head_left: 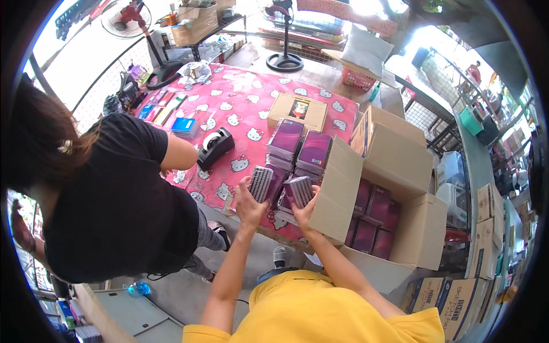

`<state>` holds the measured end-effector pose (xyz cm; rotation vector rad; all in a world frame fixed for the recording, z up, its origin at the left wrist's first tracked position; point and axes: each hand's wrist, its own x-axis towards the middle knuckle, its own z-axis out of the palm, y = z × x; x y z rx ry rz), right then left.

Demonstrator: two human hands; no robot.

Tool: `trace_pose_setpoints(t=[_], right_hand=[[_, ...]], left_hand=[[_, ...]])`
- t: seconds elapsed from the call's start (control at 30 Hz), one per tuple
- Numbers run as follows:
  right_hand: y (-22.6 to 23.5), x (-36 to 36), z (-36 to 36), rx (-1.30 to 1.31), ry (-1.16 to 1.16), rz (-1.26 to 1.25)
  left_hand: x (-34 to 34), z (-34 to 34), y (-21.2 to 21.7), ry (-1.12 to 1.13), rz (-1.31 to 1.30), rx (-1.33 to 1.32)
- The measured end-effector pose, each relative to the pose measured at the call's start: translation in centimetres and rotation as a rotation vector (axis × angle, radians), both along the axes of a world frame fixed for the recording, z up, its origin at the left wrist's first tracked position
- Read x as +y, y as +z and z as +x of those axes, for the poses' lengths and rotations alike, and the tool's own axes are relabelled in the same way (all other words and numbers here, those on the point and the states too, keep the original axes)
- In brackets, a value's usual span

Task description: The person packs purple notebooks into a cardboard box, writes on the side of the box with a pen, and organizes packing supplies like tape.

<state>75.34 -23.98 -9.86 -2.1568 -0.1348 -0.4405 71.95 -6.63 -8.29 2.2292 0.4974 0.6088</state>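
Observation:
My left hand [250, 204] is closed on a small stack of spiral notebooks [261, 183], tipped so the wire-bound edges face up. My right hand [306, 210] grips another stack of purple notebooks [299, 191], also tilted, a short gap to the right of the first. Just beyond my hands stand piles of purple spiral notebooks [287, 137] on the pink patterned tablecloth [240, 134]. To the right, an open cardboard box [414, 237] holds more purple notebooks [366, 235] in rows. Its raised flap [338, 191] stands close beside my right hand.
At the left, a co-worker in a black shirt [108, 194] reaches over the table beside a black tape dispenser [216, 147]. A flat cardboard box [297, 110] lies behind the piles. Blue notebooks [185, 127] sit farther left. A fan stand [285, 62] is beyond the table.

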Motion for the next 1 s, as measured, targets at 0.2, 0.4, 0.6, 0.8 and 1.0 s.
trace_pose_setpoints(t=[0.2,0.4,0.6,0.8,1.0], right_hand=[[6.4,-1.2,-7.3,-0.016,0.479,-0.073],[16.0,-12.2,-11.3,0.553,0.697,0.614],[12.5,-27.5,-1.5,0.953,0.215,0.666],[-0.7,-25.0,0.5,1.205,0.181,0.301],[3.9,-23.7,0.2,0.714,0.382,-0.258]], left_hand=[[-0.3,-5.2,4.7,0.189,0.166,-0.114],[1.0,-12.5,8.0,0.066,-0.877,-0.395],[-0.8,-17.1,7.1,0.086,-1.398,-0.566],[-6.4,-15.8,11.3,-0.043,-1.236,-0.534],[-12.2,-13.8,15.5,-0.213,-1.150,-0.397]])
